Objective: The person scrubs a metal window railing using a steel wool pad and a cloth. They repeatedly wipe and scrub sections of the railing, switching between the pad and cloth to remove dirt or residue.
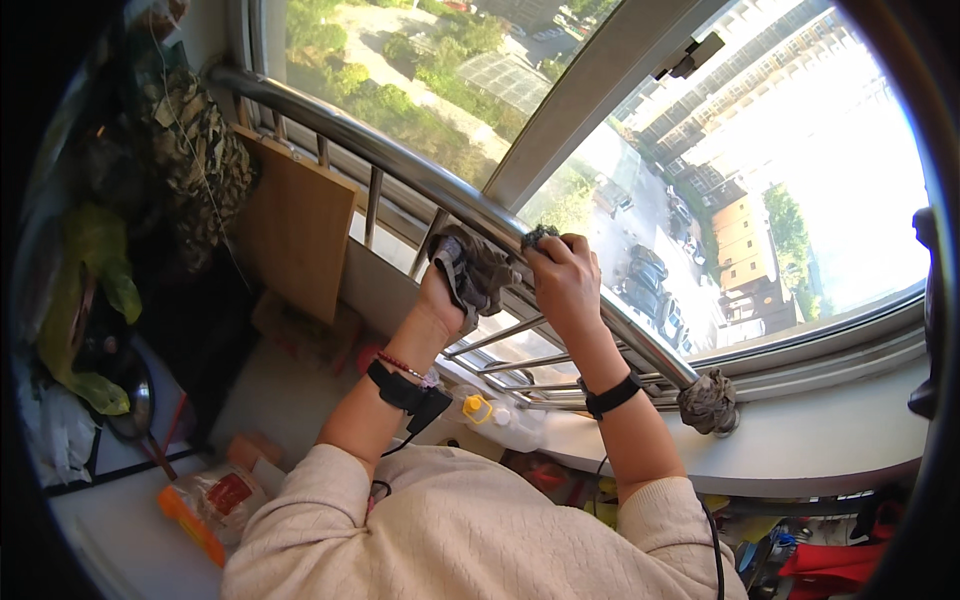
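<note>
A thick metal handrail (395, 160) runs slantwise in front of a window, with thinner bars below it. My left hand (440, 303) is closed on a crumpled grey-brown cloth (474, 272), just under and against the handrail. To its right, my right hand (566, 278) rests on top of the rail, its fingers closed over a small dark green scrubbing pad (540, 236). Most of the pad is hidden by the fingers. Another crumpled grey-brown cloth (709, 402) sits around the rail's lower right end, apart from both hands.
Behind the rail stands a window frame (590, 100) with sliding panes. At left, a wooden board (295, 220) leans by the bars. A clear jug with a yellow handle (478, 408) stands below my hands. A white sill (830, 440) curves along the right; bags (215, 500) lie at lower left.
</note>
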Demonstrator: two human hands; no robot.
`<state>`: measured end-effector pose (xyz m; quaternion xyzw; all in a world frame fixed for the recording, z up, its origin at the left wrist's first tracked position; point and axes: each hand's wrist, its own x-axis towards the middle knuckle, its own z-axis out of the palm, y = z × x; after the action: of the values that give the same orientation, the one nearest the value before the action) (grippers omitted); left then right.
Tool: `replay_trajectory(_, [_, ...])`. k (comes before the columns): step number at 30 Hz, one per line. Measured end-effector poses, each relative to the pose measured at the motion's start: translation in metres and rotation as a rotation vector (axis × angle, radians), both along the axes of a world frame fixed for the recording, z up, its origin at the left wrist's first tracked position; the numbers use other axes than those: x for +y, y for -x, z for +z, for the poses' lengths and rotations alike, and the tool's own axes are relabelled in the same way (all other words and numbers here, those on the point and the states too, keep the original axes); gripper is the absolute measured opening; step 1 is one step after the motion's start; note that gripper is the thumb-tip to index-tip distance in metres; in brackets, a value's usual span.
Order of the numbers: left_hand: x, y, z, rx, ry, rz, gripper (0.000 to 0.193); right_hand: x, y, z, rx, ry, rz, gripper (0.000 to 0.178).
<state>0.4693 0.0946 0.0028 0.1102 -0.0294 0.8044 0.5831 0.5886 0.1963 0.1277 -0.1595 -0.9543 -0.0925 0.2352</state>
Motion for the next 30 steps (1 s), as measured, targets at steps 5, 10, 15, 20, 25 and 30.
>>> replay_trajectory(5, [0.016, -0.013, 0.001, -0.210, 0.040, 0.118, 0.044, -0.006, 0.010, -0.007, 0.048, -0.028, 0.156, 0.015])
replay_trajectory(10, [0.013, -0.012, 0.001, -0.189, -0.014, 0.090, 0.046, -0.004, 0.017, -0.001, 0.149, 0.004, 0.123, 0.014])
replay_trajectory(15, [0.015, -0.013, -0.001, -0.252, 0.010, 0.063, 0.046, 0.004, 0.012, 0.005, 0.110, 0.112, 0.058, 0.014])
replay_trajectory(20, [0.017, -0.015, 0.001, -0.156, -0.114, 0.042, 0.047, 0.009, 0.012, -0.002, 0.135, 0.088, 0.144, 0.015])
replay_trajectory(25, [0.015, -0.013, 0.001, -0.176, -0.039, 0.065, 0.047, 0.006, 0.011, -0.003, 0.130, 0.021, 0.120, 0.017])
replay_trajectory(30, [0.016, -0.011, 0.003, -0.174, -0.005, 0.058, 0.046, 0.002, 0.010, 0.006, 0.051, 0.002, 0.144, 0.017])
